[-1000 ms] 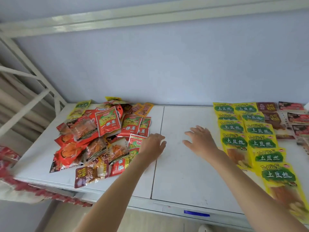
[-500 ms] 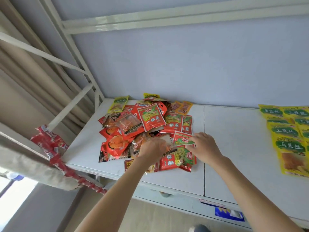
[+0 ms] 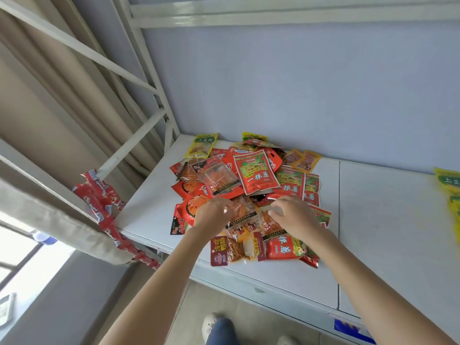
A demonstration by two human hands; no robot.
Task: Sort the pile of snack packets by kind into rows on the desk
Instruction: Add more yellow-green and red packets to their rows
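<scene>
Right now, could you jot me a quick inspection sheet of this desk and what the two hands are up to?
Surface: white desk, bare to the right of the heap.
Job's things: mixed pile of snack packets, mostly red and orange, overlapping; yellow packets laid out at the right edge, partly out of frame.
Clutter: a strip of red packets draped over the rail at the desk's left end.
Hands: left hand and right hand both in the pile, fingers curled on clear-windowed packets; exactly which packets, hard to tell.
Cables: nothing seen.
Surroundings: white metal frame, beige curtain, pale blue wall, window lower left.
</scene>
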